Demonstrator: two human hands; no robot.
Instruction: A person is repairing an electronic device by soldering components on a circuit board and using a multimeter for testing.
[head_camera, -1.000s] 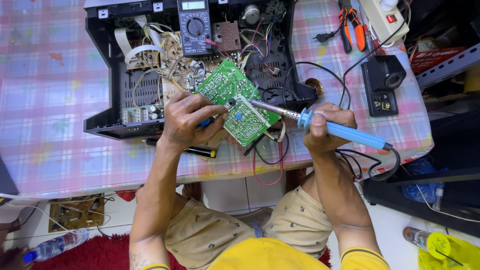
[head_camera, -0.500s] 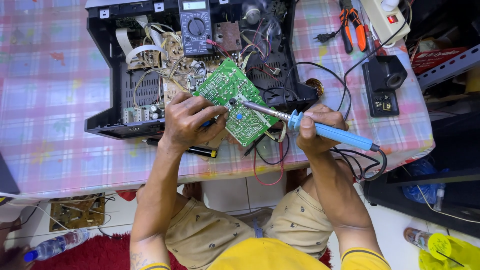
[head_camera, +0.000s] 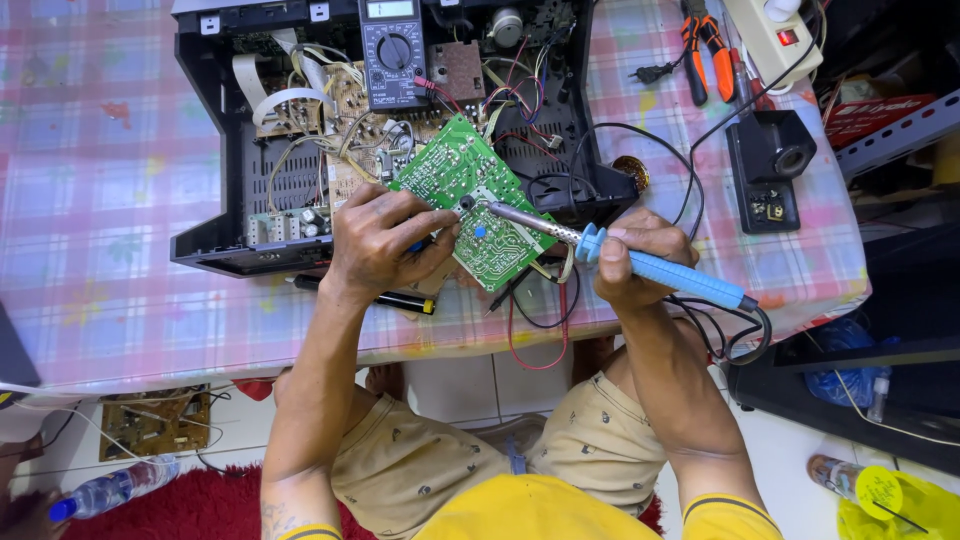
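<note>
Surface: checked tablecloth (head_camera: 120, 200), opened black chassis (head_camera: 215, 240).
Left hand (head_camera: 385, 240): fingers clamped on green circuit board (head_camera: 470, 200), tilted.
Right hand (head_camera: 635, 260): fingers closed around blue soldering iron (head_camera: 660, 268); axis runs left, tip touching board.

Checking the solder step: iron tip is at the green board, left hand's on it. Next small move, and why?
Probably hold the soldering iron steady with its tip on the joint. The right hand grips the blue handle, and the metal tip sits on the green circuit board right by the left hand, which props the board tilted over the open black chassis. I can't tell whether solder has flowed.
</note>
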